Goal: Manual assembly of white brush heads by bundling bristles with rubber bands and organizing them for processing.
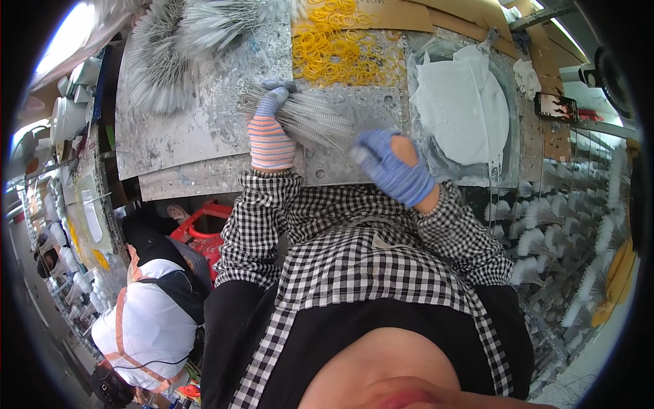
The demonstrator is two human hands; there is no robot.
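Note:
My left hand (pixel 271 133), in an orange-and-white striped glove with blue fingers, is closed around a bundle of thin wire-stemmed brushes (pixel 317 119). Small loops show at the bundle's left end, and its pale bristly end fans out to the right. Just beyond that end is my right hand (pixel 395 167), in a blue knitted glove with some bare skin showing near the thumb. Its fingers are curled in and slightly blurred; anything in them is hidden. Both hands are over the near part of a stained grey worktable (pixel 197 133).
Piles of pale brushes (pixel 160 61) lie at the far left, with yellow rubber bands (pixel 334 51) at the back middle. To the right is a round tray of white paste (pixel 463 105), then a phone (pixel 555 106). Brushes hang in racks (pixel 545 232) lower right. Another person (pixel 146 320) sits behind, left.

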